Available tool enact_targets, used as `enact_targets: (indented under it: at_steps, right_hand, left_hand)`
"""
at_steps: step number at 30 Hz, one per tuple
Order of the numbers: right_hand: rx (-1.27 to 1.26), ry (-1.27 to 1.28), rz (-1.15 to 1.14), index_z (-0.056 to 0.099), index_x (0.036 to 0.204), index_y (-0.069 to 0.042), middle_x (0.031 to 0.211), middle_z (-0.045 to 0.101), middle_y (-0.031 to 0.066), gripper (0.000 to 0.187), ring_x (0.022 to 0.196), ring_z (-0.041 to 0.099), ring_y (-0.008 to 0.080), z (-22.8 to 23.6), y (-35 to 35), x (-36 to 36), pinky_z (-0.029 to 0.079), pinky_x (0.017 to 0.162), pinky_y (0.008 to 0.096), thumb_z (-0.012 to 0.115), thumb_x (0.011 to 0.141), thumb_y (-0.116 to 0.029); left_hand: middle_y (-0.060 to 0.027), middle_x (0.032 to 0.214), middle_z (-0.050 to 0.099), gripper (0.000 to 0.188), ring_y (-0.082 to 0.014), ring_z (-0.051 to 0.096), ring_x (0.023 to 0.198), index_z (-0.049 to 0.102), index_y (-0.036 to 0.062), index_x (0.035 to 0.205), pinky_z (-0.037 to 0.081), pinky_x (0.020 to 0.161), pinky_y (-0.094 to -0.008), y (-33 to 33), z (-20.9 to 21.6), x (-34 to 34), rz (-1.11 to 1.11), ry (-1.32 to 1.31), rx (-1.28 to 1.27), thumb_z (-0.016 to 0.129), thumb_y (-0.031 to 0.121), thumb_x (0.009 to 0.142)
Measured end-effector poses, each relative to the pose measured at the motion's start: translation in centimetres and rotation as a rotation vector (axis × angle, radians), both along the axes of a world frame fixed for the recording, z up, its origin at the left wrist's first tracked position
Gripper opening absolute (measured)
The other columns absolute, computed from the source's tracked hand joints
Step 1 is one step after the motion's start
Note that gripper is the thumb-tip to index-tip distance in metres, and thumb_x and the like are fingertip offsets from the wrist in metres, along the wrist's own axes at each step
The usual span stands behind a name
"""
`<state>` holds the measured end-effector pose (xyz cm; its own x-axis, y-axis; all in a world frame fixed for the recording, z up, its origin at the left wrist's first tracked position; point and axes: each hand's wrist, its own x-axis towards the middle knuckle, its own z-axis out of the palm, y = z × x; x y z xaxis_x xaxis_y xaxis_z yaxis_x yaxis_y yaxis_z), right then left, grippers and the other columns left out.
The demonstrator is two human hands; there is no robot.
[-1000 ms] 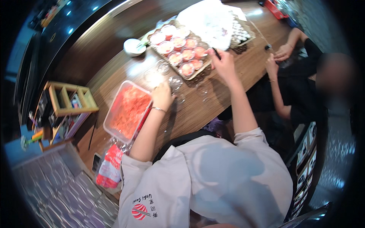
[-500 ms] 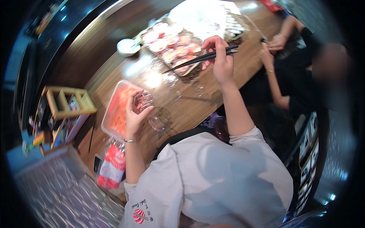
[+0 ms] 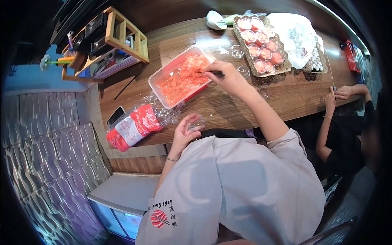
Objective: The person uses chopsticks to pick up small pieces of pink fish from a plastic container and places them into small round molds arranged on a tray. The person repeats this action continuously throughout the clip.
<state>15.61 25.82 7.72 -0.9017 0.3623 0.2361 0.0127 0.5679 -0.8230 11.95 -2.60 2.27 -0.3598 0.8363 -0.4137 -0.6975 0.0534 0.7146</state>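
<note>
My right hand is closed around black chopsticks, over the right end of a red-and-white rectangular tub. Their tips are hard to make out against the orange-pink shredded food inside. Close to the table's near edge, my left hand holds a small clear plastic cup, partly hidden by the fingers. Whether anything is in that cup, I cannot tell. Right of the tub, several small cups of orange-pink food stand on a brown woven tray.
Clear round lids lie between tub and tray. A white bowl sits behind them. Left are a red-and-white plastic bag, a phone and a wooden rack. At the right, a co-worker's hands hold something thin.
My right hand with the chopsticks has gone from beside the tray to the tub. The left hand has drawn the cup from the tub toward the table's near edge. The view has turned.
</note>
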Motion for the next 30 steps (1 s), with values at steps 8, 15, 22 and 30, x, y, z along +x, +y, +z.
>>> enact_targets:
  at_steps: [8,15,22,30]
  right_hand:
    - [0.004,-0.252,-0.063,0.069,0.094,-0.002,0.085,0.067,0.0138,0.016,0.074,0.064,0.0241,-0.3,0.4,-1.4,0.05,0.07,0.0326,0.067,0.086,-0.016]
    - [0.046,-0.191,-0.088,0.07,0.094,-0.003,0.085,0.066,0.0153,0.018,0.073,0.063,0.0225,-1.3,-1.4,-2.3,0.049,0.068,0.031,0.067,0.087,-0.019]
    - [-0.246,-0.188,-0.072,0.07,0.094,0.0,0.085,0.067,0.0132,0.015,0.076,0.063,0.0194,-1.6,-3.0,-2.0,0.049,0.07,0.0295,0.065,0.087,-0.013]
    - [-0.334,-0.08,-0.033,0.068,0.092,0.001,0.085,0.067,0.0111,0.015,0.077,0.063,0.0187,-3.1,-4.8,-4.2,0.048,0.072,0.0286,0.065,0.087,-0.014]
  left_hand:
    - [-0.0138,0.124,0.057,0.058,-0.0117,0.064,0.082,0.03,0.0081,0.143,0.053,0.066,-0.0207,-0.9,1.8,-0.6,-0.195,0.122,-0.117,0.057,0.006,0.092]
    - [-0.0146,0.12,0.06,0.065,-0.0084,0.062,0.071,0.028,0.0108,0.144,0.052,0.059,-0.0193,-2.3,3.6,-3.3,-0.123,0.119,-0.135,0.061,0.005,0.088]
    - [-0.0153,0.122,0.059,0.047,-0.0075,0.059,0.065,0.041,0.0044,0.132,0.052,0.059,-0.02,-4.5,2.7,-6.8,0.306,0.188,-0.2,0.061,0.006,0.089]
    - [-0.0127,0.106,0.067,0.046,-0.0082,0.062,0.067,0.041,0.006,0.134,0.055,0.058,-0.0209,-5.2,2.7,-8.4,0.472,0.162,-0.272,0.059,0.014,0.093]
